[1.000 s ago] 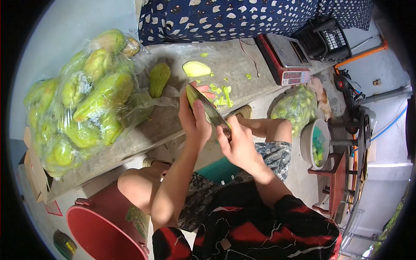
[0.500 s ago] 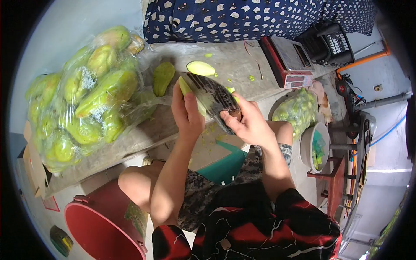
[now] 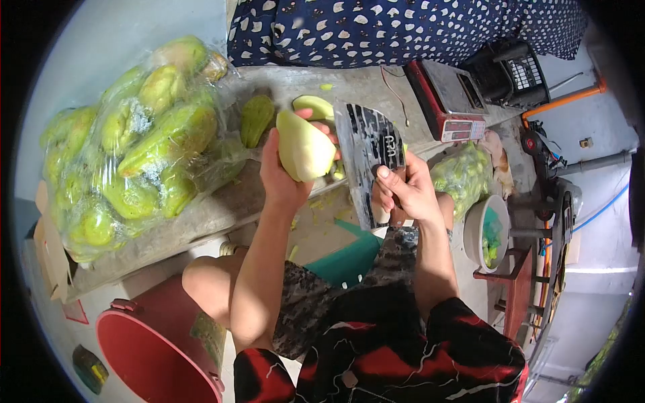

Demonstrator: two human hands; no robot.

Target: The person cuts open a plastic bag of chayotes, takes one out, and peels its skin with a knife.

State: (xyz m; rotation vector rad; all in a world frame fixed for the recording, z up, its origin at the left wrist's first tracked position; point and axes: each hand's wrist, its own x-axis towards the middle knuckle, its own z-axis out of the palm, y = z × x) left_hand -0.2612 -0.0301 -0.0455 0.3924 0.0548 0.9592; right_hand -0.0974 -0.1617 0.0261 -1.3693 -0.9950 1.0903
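My left hand [image 3: 285,178] is closed round a pale peeled chayote [image 3: 304,148], held above the bench edge. In my right hand [image 3: 410,191] is a broad cleaver [image 3: 368,154], its dark, wet blade upright and apart from the chayote. My fingers and thumb press on the lower blade near the handle, which is mostly hidden. Behind my left hand lie an unpeeled chayote [image 3: 256,119] and a pale green chayote piece [image 3: 314,106] on the bench. A clear plastic bag of chayotes [image 3: 144,144] stands to the left.
Along the concrete bench [image 3: 359,84] are a red kitchen scale [image 3: 447,101] and a black basket [image 3: 507,70]. Below sit a red bin [image 3: 161,342], a green container [image 3: 349,258], a white bucket [image 3: 476,232] and another bag of green produce [image 3: 463,171].
The cleaver has moved right, away from the chayote, and turned more upright. My left hand has turned the chayote so its pale, peeled side faces me.
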